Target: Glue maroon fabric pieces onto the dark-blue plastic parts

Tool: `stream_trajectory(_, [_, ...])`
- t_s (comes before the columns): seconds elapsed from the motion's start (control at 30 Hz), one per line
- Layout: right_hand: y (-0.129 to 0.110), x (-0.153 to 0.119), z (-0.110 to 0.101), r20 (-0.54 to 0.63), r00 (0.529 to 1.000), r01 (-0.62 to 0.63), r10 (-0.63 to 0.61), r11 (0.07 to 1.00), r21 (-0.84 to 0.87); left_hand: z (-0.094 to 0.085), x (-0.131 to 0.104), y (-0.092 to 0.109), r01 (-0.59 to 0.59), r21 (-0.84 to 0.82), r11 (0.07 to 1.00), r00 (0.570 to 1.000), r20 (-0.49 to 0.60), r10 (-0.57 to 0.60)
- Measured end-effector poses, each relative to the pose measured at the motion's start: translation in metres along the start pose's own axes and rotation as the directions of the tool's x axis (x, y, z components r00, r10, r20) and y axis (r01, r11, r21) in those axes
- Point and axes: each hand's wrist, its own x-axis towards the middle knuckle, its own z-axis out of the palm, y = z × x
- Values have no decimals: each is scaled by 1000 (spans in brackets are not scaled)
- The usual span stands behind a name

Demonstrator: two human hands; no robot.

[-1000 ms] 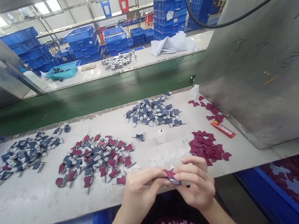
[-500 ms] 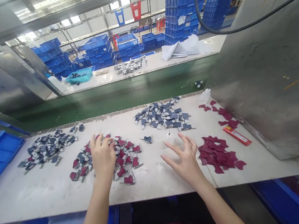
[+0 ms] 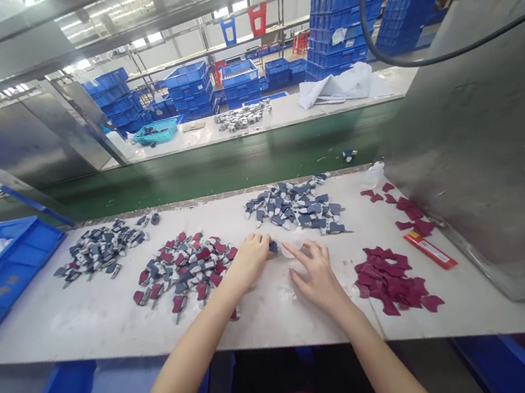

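My left hand [image 3: 252, 259] is closed on a dark blue and grey part [image 3: 273, 247] near the middle of the table, below the pile of blue-grey parts [image 3: 294, 204]. My right hand [image 3: 315, 274] is just right of it, thumb and fingers apart, holding nothing visible, beside a clear plastic piece [image 3: 294, 243]. Left of my left hand spreads a pile of maroon, blue and grey parts [image 3: 183, 264]. Flat maroon pieces [image 3: 389, 279] lie heaped to the right of my right hand.
Another blue-grey pile [image 3: 102, 248] lies at the left, near a blue crate [image 3: 6, 269]. A red packet [image 3: 429, 250] and scattered maroon pieces [image 3: 412, 211] lie by a metal housing [image 3: 498, 148] at the right. Behind runs a green strip [image 3: 217, 167].
My left hand has moved right from the maroon-blue pile to the single blue-grey part and taken hold of it. My right hand stays near the same spot, and the camera view has shifted slightly.
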Motion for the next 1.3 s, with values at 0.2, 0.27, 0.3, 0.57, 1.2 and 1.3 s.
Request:
stream_trajectory(0.2, [-4,-20,-20,-476,865,-39,159,967,251,14,-44,45,45,-189,981,994,-91,-63])
stream_trajectory(0.27, [-2,-33,-27,-548,790,-105,276,941,322,26,-53,55,39,-367,929,986,-139,-97])
stream_trajectory(0.3, [-1,-39,-31,-559,767,-140,317,931,337,32,-56,58,38,-439,897,980,-157,-119])
stream_trajectory(0.57, [-3,-51,-39,-460,867,-128,193,977,168,60,-59,58,65,-644,762,944,-209,-257])
stream_trajectory(1.2, [-6,-48,-39,-438,859,-258,266,963,79,62,-60,57,66,-670,739,936,-216,-279])
stream_trajectory(1.3, [-5,-49,-39,-450,856,-245,254,966,79,62,-60,56,64,-667,743,937,-216,-274])
